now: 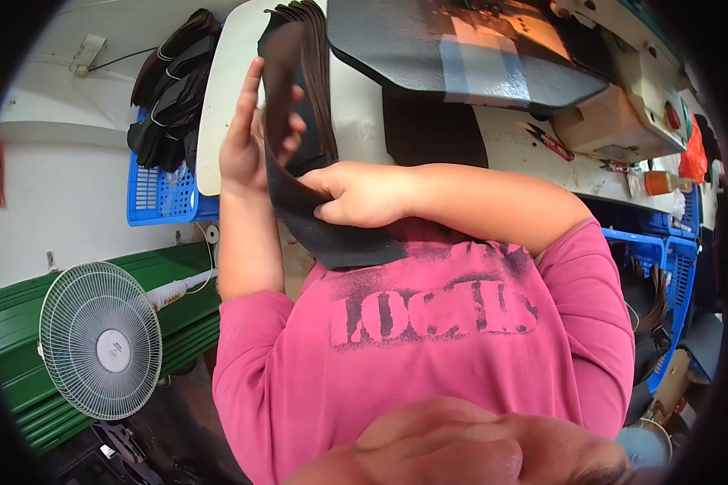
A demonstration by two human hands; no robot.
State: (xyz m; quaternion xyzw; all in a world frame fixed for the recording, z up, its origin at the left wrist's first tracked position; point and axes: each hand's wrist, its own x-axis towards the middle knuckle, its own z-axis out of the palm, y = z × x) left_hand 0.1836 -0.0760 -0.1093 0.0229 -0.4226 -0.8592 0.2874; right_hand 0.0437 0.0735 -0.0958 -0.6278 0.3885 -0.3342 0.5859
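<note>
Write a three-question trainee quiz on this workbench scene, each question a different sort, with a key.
1. True or false: both hands grip the dark sheet pieces.
2. The blue basket sits toward which side of the picture: A left, B right, C centre?
3. Fill in: the round white thing at lower left is a ____.

Key: 1 true, left hand and right hand both hold them; 2 A; 3 fan.

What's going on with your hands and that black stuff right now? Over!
Left hand steadies a stack of black sheets. Right hand pinches one black sheet's lower end. White table behind; nothing blocking.
</note>
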